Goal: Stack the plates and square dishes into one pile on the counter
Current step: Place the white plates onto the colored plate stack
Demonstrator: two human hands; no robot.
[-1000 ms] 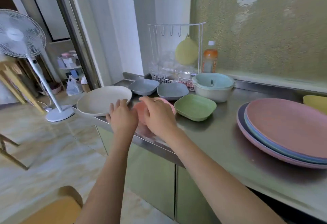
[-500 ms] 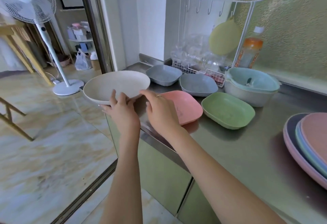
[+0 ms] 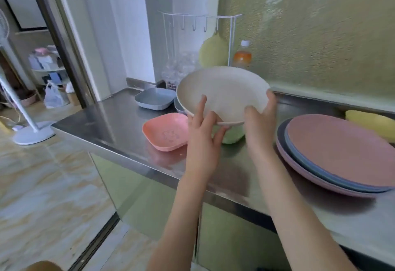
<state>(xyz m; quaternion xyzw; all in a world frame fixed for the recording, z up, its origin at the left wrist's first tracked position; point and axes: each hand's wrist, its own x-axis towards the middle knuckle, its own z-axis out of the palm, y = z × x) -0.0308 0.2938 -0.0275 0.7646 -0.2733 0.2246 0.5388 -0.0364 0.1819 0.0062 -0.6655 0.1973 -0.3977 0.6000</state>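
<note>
I've lifted the cream plate [image 3: 222, 93] off the bench [image 3: 111, 125]; both hands' grip, left hand [image 3: 201, 140] and right hand [image 3: 259, 125], grasps its rim, heading for the plate pile [image 3: 342, 155].

A cream round plate [image 3: 222, 93] is sitting tilted in mid-air at the centre of the frame, its near edge lower and its inside facing the camera. A stack of round plates [image 3: 342, 155] is lying flat on the counter at the right, a pink one on top, blue ones under it and a pink one at the bottom. A pink square dish [image 3: 165, 131] is resting upright left of centre. A grey-blue square dish [image 3: 155, 98] is sitting behind it. A green square dish [image 3: 233, 136] is showing partly below the cream plate.
</note>
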